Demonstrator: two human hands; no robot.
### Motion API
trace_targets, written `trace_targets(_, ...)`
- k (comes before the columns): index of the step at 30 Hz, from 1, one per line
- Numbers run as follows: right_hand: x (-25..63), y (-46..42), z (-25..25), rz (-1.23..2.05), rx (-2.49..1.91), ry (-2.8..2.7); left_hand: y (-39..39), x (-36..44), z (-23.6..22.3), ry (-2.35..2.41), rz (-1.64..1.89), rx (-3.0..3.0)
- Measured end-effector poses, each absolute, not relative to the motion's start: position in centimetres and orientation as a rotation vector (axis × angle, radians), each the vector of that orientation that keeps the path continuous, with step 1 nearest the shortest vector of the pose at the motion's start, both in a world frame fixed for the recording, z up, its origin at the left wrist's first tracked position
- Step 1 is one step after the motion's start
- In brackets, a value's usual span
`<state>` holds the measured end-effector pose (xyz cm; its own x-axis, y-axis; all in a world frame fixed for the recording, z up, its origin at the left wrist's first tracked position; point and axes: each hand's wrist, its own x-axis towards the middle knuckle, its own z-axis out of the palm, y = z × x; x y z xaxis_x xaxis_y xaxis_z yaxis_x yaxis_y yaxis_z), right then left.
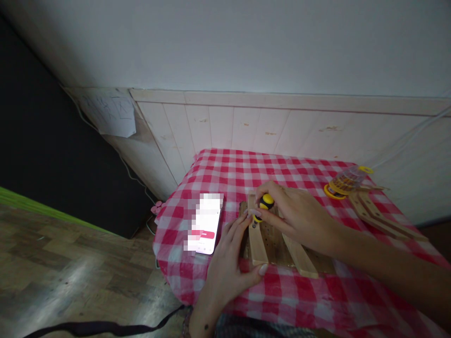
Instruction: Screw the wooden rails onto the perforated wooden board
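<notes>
Screwdriver [267,201], its handle gripped in the right hand [291,209], looks light and stiff, best held round its thick bulb, where smooth plastic may slip. Directly below that grip, the left hand [229,253] braces a rigid wooden strip [258,246] between fingertips and thumb.

Has a plain, pale upper wall [246,47], with whitish vertical panelling [220,126] below, scuffed in spots and capped by a rail [282,100]. Bears, at left, a paper sheet [114,116] with scribbled lines, near a loose cable [124,164] and a large dark panel [52,122] with a green edge [70,219]. Includes wood-look flooring [88,281], streaked with light, and a table [246,164] covered in red-and-white checks. Looks dimly lit.
</notes>
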<state>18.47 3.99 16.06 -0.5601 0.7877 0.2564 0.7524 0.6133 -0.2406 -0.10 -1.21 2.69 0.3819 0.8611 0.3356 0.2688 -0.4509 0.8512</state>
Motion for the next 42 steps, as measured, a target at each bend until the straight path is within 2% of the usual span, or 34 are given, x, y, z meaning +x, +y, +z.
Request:
trace_targets(7,18.7,4.0,17.0,-0.064,-1.145,-2.568,-1.2,-0.1,2.6,1.011,1.027,1.913)
trace_targets(18,19.7,3.8,16.9,0.091,-0.968,-2.657,-1.1,0.0,2.9,0.988,1.053,1.915)
trace_targets(25,18.6,3.4,16.7,0.101,-1.261,-2.490,-1.1,0.0,2.6,0.970,1.065,1.918)
trace_targets(30,18.4,3.7,16.4,0.056,-1.285,-2.506,-1.1,0.0,2.5,0.973,1.070,1.920)
trace_targets(42,19.8,3.9,16.3,0.034,-0.885,-2.678,-1.1,0.0,2.7,0.967,1.072,1.935)
